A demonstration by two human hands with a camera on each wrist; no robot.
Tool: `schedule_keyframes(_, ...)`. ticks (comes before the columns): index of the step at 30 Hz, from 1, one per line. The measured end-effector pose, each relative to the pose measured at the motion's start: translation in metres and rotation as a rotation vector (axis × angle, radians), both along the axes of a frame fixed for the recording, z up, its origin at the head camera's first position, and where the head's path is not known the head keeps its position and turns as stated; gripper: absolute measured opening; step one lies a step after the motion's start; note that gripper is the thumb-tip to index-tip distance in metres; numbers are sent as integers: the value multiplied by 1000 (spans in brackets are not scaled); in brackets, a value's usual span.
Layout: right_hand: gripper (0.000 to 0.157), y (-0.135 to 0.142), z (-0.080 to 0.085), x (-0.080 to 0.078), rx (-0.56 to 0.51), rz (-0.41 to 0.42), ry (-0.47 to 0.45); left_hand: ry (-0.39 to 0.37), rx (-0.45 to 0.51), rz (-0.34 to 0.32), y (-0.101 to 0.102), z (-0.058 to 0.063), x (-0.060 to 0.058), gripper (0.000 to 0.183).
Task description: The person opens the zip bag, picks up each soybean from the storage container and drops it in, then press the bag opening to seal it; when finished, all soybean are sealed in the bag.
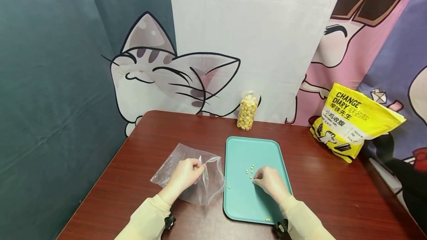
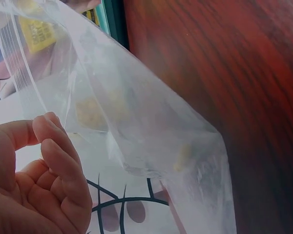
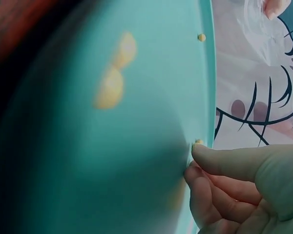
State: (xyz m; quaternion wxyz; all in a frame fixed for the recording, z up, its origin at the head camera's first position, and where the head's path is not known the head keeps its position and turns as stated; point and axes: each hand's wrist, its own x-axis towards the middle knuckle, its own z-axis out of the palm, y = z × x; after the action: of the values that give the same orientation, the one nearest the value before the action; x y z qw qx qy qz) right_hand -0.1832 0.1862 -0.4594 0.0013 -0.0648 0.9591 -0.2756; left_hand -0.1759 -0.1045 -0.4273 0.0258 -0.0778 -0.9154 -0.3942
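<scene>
My left hand (image 1: 188,171) pinches a clear zip-top plastic bag (image 1: 200,192) by its opening, at the left edge of the tray. In the left wrist view, the bag's zip strip (image 2: 22,58) runs up beyond the curled fingers. Over the turquoise tray (image 1: 245,151), my right hand (image 1: 269,182) reaches down with thumb and index fingertip close together. Small round yellow pieces (image 1: 251,172) lie scattered by those fingertips, and two more (image 1: 268,219) near the front rim. One yellow piece (image 3: 199,142) shows right at the thumb tip; whether it is pinched cannot be told.
A clear jar (image 1: 247,111) filled with yellow pieces stands behind the tray. At the back right stands a yellow printed pouch (image 1: 347,119). The reddish-brown table (image 1: 133,195) meets cartoon-printed cloth (image 1: 213,29) at the back.
</scene>
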Motion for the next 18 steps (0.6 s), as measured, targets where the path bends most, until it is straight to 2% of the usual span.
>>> schedule_keyframes(12, 13, 7, -3, 0, -9, -4, 39, -7, -1, 3, 0, -1, 0, 27)
schedule_keyframes(18, 15, 10, -5, 2, -26, 26, 87, -10, -5, -4, 0, 0, 2, 27)
